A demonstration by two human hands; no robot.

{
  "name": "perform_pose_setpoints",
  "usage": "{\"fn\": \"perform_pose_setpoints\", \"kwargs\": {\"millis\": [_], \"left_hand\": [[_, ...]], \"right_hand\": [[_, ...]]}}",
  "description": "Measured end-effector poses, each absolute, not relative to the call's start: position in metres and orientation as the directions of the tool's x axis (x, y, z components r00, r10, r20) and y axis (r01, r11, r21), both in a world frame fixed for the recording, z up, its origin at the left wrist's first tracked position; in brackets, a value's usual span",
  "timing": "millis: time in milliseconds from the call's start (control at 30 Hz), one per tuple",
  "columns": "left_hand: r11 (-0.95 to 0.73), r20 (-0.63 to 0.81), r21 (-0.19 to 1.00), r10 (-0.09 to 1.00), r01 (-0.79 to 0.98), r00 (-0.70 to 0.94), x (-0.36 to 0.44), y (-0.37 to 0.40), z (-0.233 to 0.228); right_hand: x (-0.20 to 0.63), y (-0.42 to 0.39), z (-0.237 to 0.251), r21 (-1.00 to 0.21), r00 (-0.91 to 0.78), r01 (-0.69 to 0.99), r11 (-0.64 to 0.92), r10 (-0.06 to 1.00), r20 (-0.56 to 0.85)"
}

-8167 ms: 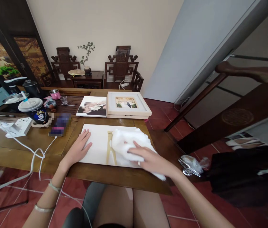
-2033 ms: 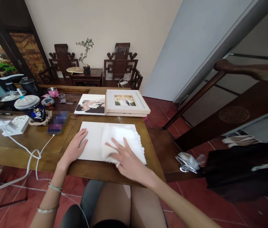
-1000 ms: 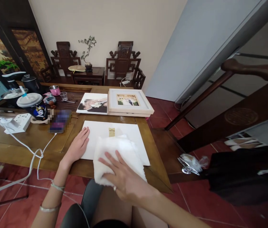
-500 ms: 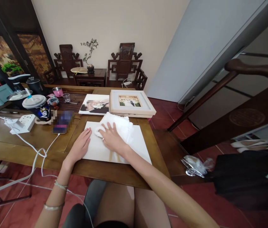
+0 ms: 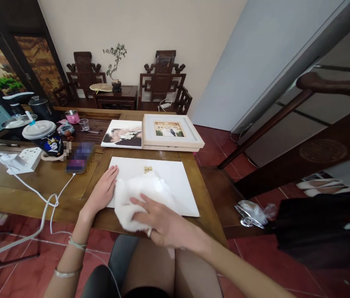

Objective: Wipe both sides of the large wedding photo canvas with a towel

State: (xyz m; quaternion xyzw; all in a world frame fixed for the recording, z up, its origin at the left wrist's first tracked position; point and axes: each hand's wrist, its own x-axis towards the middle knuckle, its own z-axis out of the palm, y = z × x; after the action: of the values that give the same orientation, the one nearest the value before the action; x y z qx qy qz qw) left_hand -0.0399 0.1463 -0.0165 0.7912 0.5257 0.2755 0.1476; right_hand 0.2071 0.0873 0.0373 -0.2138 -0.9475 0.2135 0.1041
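A white rectangular board (image 5: 181,182) lies on the table near its front edge. My left hand (image 5: 103,191) rests along the board's left edge, fingers stretched out. With my right hand (image 5: 159,221) I hold a fluffy white cloth (image 5: 134,190) against the board's lower left part. Part of the cloth hangs over the front edge, and it hides much of the board. A small beige patch (image 5: 148,169) with dark spots shows on the board just above the cloth.
Behind the board lie a framed photo (image 5: 169,130) and a photo panel (image 5: 122,134). To the left are a phone (image 5: 80,158) on a charging cable, a lidded cup (image 5: 46,138), a power strip (image 5: 26,161) and a pink mug (image 5: 72,117). A wooden chair (image 5: 320,145) stands at right.
My right hand has drawn the cloth from the board's far side toward me, to its near edge. The small beige patch is now uncovered. My left hand stays at the left edge.
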Motion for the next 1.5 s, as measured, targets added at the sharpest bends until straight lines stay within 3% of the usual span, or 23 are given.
{"fn": "perform_pose_setpoints", "kwargs": {"millis": [100, 233, 367, 467, 600, 700, 767, 900, 1133, 1333, 1500], "left_hand": [[-0.386, 0.266, 0.538, 0.921, 0.749, 0.283, -0.038, 0.146, -0.016], [-0.351, 0.274, 0.632, 0.935, 0.691, 0.225, -0.035, 0.141, -0.009], [-0.321, 0.324, 0.755, 0.941, 0.571, 0.101, -0.035, 0.136, -0.003], [-0.308, 0.333, 0.829, 0.942, 0.467, 0.03, -0.039, 0.135, -0.004], [-0.296, 0.328, 0.861, 0.945, 0.413, -0.007, -0.041, 0.135, -0.006], [-0.312, 0.345, 0.803, 0.938, 0.507, 0.03, -0.038, 0.134, -0.004], [-0.331, 0.336, 0.736, 0.936, 0.591, 0.106, -0.035, 0.135, -0.004], [-0.34, 0.277, 0.655, 0.939, 0.675, 0.204, -0.033, 0.137, -0.007], [-0.354, 0.293, 0.607, 0.932, 0.712, 0.214, -0.034, 0.14, -0.011], [-0.355, 0.293, 0.592, 0.931, 0.724, 0.217, -0.038, 0.143, -0.013], [-0.354, 0.283, 0.594, 0.933, 0.722, 0.224, -0.039, 0.142, -0.013]], "right_hand": [[0.206, 0.12, 0.038, -0.423, -0.818, 0.474, 0.772, 0.564, 0.112], [0.178, 0.165, 0.039, -0.261, -0.697, 0.673, 0.692, 0.711, 0.089], [0.136, 0.177, 0.033, -0.215, -0.626, 0.739, 0.639, 0.769, 0.134], [0.12, 0.156, 0.028, -0.189, -0.711, 0.661, 0.726, 0.686, 0.151], [0.136, 0.119, 0.028, -0.159, -0.889, 0.385, 0.909, 0.412, 0.201], [0.163, 0.103, 0.035, -0.219, -0.939, 0.267, 0.939, 0.305, 0.162], [0.182, 0.1, 0.041, -0.263, -0.947, 0.258, 0.93, 0.297, 0.122], [0.208, 0.11, 0.049, -0.344, -0.914, 0.337, 0.877, 0.392, 0.104], [0.18, 0.179, 0.047, -0.328, -0.689, 0.65, 0.686, 0.714, 0.129], [0.128, 0.216, 0.045, -0.367, -0.68, 0.618, 0.695, 0.707, 0.194], [0.149, 0.222, 0.042, -0.431, -0.664, 0.601, 0.673, 0.721, 0.2]]}}
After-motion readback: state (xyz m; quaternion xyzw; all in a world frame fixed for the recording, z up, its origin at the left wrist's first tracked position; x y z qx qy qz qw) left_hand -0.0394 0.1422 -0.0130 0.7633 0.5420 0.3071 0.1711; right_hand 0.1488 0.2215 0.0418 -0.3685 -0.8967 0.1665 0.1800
